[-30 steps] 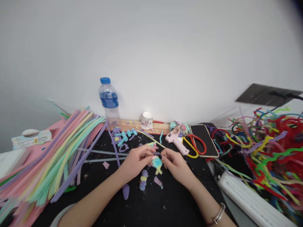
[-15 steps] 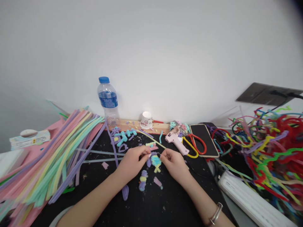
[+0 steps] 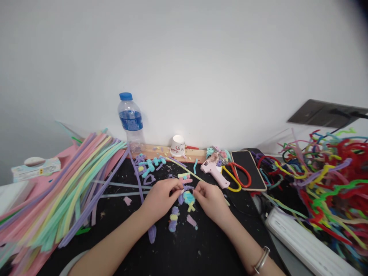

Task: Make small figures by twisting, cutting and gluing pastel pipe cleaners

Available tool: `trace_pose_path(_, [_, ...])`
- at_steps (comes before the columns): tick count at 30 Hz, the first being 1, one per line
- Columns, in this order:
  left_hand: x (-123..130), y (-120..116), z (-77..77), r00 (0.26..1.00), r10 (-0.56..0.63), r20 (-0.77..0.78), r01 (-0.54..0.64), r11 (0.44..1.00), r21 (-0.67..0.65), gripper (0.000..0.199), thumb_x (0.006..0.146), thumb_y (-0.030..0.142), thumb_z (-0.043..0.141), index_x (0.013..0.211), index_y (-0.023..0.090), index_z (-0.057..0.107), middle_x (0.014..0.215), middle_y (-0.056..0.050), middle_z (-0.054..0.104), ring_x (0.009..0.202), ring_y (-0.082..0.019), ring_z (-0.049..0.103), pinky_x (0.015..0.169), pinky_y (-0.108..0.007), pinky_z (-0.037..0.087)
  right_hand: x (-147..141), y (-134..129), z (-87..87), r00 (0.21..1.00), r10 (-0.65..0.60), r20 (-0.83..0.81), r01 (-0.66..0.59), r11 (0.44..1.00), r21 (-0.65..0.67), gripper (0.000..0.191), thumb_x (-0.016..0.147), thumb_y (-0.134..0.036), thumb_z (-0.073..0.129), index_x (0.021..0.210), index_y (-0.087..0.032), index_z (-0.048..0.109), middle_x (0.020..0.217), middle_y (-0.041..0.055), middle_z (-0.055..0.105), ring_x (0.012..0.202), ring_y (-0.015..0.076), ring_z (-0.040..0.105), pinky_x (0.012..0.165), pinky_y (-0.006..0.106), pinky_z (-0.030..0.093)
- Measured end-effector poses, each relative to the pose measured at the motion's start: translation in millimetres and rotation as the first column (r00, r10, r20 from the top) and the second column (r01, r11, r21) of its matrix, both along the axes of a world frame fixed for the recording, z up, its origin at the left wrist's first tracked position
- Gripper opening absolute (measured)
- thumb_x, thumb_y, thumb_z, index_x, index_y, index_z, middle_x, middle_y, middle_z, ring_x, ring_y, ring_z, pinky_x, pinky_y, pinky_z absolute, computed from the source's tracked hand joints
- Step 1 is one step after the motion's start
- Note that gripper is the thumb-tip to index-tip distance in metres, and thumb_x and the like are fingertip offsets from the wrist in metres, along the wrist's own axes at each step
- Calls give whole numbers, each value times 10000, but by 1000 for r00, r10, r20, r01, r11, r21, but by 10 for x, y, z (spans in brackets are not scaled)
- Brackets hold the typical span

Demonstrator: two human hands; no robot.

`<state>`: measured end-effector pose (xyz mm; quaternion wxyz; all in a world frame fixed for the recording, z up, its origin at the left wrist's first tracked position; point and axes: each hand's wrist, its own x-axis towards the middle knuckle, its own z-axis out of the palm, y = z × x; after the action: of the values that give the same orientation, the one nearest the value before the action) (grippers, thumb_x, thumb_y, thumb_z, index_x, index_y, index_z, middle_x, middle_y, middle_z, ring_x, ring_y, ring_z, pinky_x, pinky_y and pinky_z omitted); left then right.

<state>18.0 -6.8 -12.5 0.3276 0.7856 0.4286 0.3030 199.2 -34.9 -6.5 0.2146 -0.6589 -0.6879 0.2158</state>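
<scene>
My left hand (image 3: 164, 197) is closed in a pinch at the left of a small fuzzy blue, purple and yellow piece (image 3: 189, 197). My right hand (image 3: 211, 199) pinches at its right side, fingertips close to the other hand's. What lies between the fingertips of each hand is too small to make out. Just above are pink and yellow fuzzy bits (image 3: 184, 178). Nearer the front lie a purple and yellow segmented piece (image 3: 173, 219) and a mauve scrap (image 3: 191, 220) on the black surface (image 3: 184, 253).
Pastel fuzzy stems (image 3: 71, 188) pile up at left, by a water bottle (image 3: 131, 119). Behind stand a paper cup (image 3: 178, 146), pink glue gun (image 3: 214, 171), red-and-yellow scissors (image 3: 240, 175) and phone (image 3: 249, 170). Tangled coloured stems (image 3: 342, 180) and a white power strip (image 3: 307, 241) are at right.
My right hand has shifted slightly left, closer to my left hand. The dark bit formerly visible at its fingertips is now mostly hidden. My left hand is almost unmoved.
</scene>
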Motion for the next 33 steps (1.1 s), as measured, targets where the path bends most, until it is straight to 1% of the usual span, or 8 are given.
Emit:
trace_pose_path(7, [1,9,13,999,-2,-52,2,1000,9,89,759,140,537,761,191,610,720,13,621,674,-134,571,645,-231,408,-25,-18,2,998,-4,56,2,1000,25,201,790,-237,538,601,-194,484,520,-41,536,507,115,491,495,212,248])
trace_pose_path(14, [-3,11,6,1000,10,-15,-11,997,-70,64,756,178,559,739,185,621,709,8,644,658,-131,589,611,-215,419,-62,-59,25,995,-4,104,-2,998,56,206,800,-213,534,598,-190,498,509,-32,541,496,123,500,481,216,250])
trace_pose_path(22, [-3,13,1,1000,20,24,-17,991,-131,45,742,200,586,738,185,627,718,3,665,673,-137,614,631,-217,451,-82,-84,10,978,5,207,-30,993,116,192,808,-195,536,620,-187,497,538,-21,560,512,138,523,477,221,235])
trace_pose_path(27, [2,28,-27,999,21,34,-16,989,-148,32,729,185,586,734,184,617,716,-3,655,679,-142,617,637,-223,465,-103,-106,3,965,25,262,-60,990,126,154,805,-194,540,655,-187,506,566,-15,566,540,152,548,487,231,245])
trace_pose_path(30, [1,31,-38,999,24,40,-18,989,-150,34,727,183,585,739,184,616,710,-3,650,670,-142,614,628,-223,465,-98,-110,10,968,26,248,-61,989,137,110,800,-194,550,695,-188,517,593,-13,567,554,152,548,496,230,271])
trace_pose_path(33, [4,29,-31,999,25,46,-18,989,-149,35,724,177,585,739,182,616,708,-3,647,666,-140,612,624,-221,462,-67,-115,41,986,36,161,-67,979,191,59,799,-211,566,759,-190,528,632,-16,557,574,146,534,510,226,312])
